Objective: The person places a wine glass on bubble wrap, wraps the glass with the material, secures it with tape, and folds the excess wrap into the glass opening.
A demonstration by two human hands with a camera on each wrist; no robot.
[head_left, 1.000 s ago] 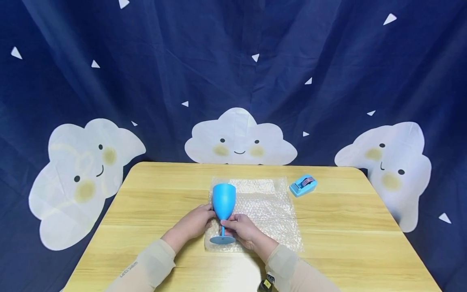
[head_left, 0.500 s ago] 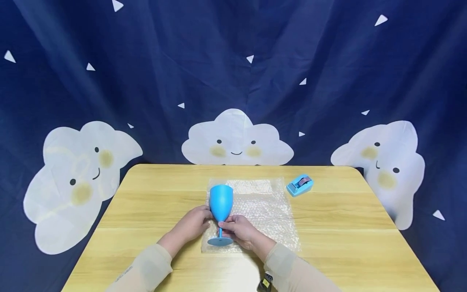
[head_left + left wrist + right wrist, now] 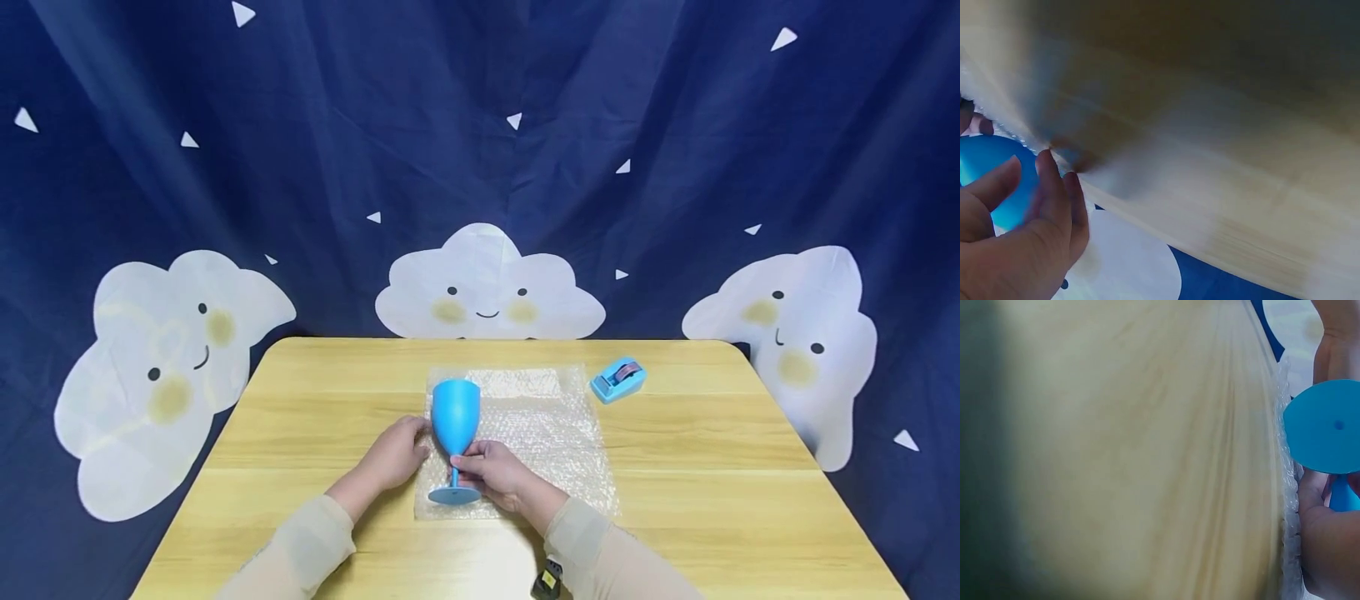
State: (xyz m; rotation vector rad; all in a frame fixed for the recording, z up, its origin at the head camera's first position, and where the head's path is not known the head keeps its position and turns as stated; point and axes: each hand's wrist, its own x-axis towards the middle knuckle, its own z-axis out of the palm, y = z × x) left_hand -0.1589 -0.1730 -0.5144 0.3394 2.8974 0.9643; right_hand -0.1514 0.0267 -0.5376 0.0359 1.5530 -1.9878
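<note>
Where a dark blue curtain (image 3: 450,100) with smiling white clouds (image 3: 491,271) hangs at the back, your wooden desk (image 3: 712,450) sits in front of it. On the desk lies clear bubble wrap (image 3: 551,467). The blue goblet (image 3: 456,417) is tipped at the wrap's left part, its bowl away from you and its foot (image 3: 454,496) toward you. Your right hand (image 3: 498,475) has its grip closed on the thin stem (image 3: 454,478). Your left hand (image 3: 393,457) is by the wrap's left edge, the thumb and fingers of its grip apart. Just past the wrap's far right corner is a little blue tape dispenser (image 3: 618,380).
</note>
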